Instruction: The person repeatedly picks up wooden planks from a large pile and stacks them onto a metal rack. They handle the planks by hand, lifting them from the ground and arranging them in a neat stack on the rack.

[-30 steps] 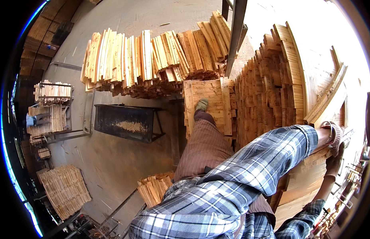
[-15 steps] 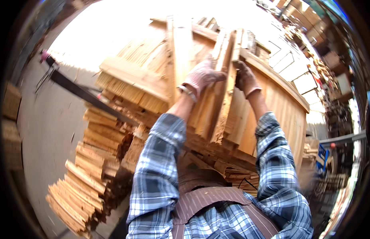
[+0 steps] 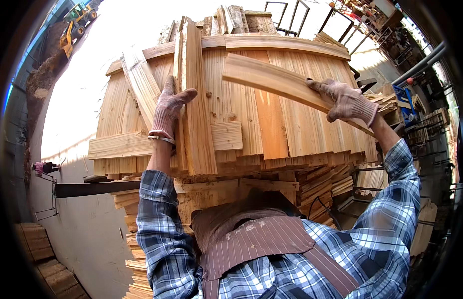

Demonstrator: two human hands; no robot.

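The right hand (image 3: 348, 102), gloved, is closed on a board (image 3: 276, 82) near the board's right end, with fingers over the upper edge and thumb below. Most of the board reaches out leftward and away from the hand, at a slant; a short end passes under the palm toward the wrist. It lies over the right half of a wide stack (image 3: 316, 137); whether its far end touches the top cannot be told.

The left hand (image 3: 171, 109), also gloved, is at a pair of planks (image 3: 197, 109) running front to back. Its thumb is spread wide from the fingers, across the planks; how firmly it presses cannot be seen.

A rail (image 3: 286, 44) of wood crosses the stack's far edge, and a crosspiece (image 3: 119, 145) lies near the front left edge. A slanting strip (image 3: 142, 79) lies left of the planks. Between the planks and the right hand, flat stack top gives room. The front edge is uneven, just beyond the person's apron (image 3: 256, 244).
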